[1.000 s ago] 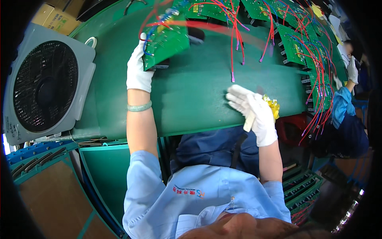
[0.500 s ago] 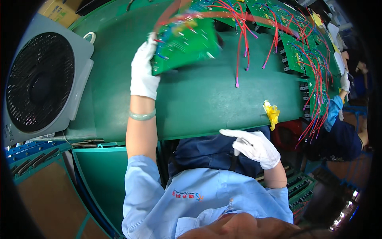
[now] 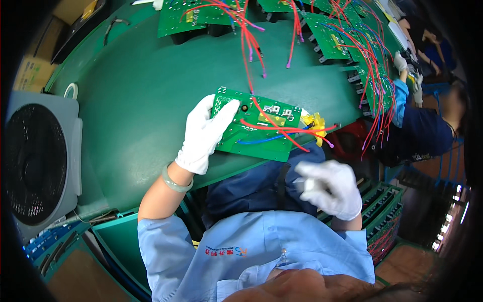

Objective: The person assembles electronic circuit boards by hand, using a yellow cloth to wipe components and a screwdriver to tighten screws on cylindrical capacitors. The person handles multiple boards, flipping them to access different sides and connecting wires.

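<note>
My left hand [image 3: 204,133], in a white glove, grips a green circuit board [image 3: 256,138] by its left edge, with the thumb on top. Red wires [image 3: 282,126] and a blue wire [image 3: 266,139] trail from the board's upper face toward the right. The board is held tilted over the table's near edge. Behind its right end, and partly hidden by it, is a crumpled yellow piece [image 3: 317,126]. My right hand [image 3: 329,189], also gloved in white, hovers above my lap, apart from the board. Its fingers are bent and smeared by motion, so whether anything is in them does not show.
Several wired circuit boards [image 3: 372,90] line the far and right sides of the green table [image 3: 126,116]. A grey fan [image 3: 75,151] stands at the left. Another person's gloved hand [image 3: 401,61] is at the far right. Racked boards [image 3: 385,206] stand beside my right arm.
My left hand has brought the board from the far part of the table closer to me, and its wired face now shows clearly. My right hand's pointing fingers have bent.
</note>
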The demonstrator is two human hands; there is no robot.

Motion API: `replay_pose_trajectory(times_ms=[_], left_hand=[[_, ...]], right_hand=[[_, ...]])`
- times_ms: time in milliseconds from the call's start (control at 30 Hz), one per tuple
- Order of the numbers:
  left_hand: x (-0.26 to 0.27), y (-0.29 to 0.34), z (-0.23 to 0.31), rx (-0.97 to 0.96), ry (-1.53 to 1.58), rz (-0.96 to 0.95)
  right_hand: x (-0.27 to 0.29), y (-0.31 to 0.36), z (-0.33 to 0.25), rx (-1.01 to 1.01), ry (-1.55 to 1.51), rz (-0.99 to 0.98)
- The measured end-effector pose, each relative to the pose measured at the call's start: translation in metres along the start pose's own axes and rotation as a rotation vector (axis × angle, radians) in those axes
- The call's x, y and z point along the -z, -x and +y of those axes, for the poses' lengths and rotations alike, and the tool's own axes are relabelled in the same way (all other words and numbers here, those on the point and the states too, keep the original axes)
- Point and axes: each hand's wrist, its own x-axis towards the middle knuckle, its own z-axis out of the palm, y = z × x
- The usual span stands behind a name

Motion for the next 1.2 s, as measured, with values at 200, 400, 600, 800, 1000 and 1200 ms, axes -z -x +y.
replay_pose_trajectory(times_ms=[200,400,600,800,1000,1200], left_hand=[[0.002,0.012,-0.002,-0.154,-0.189,-0.048],[0.004,0.010,-0.002,-0.158,-0.216,-0.067],[0.003,0.009,-0.003,-0.181,-0.236,-0.056],[0.004,0.007,-0.006,-0.256,-0.275,-0.061],[0.000,0.008,-0.001,-0.217,-0.319,-0.030],[0.000,0.008,-0.001,-0.249,-0.338,-0.035]], right_hand=[[0.010,-0.035,0.038,-0.065,0.036,0.513],[0.002,-0.036,0.048,0.305,0.628,0.229],[-0.005,-0.029,0.052,0.289,0.624,0.192],[-0.010,-0.030,0.055,0.299,0.579,0.245],[-0.019,-0.032,0.058,0.301,0.537,0.312],[-0.015,-0.034,0.049,0.307,0.534,0.311]])
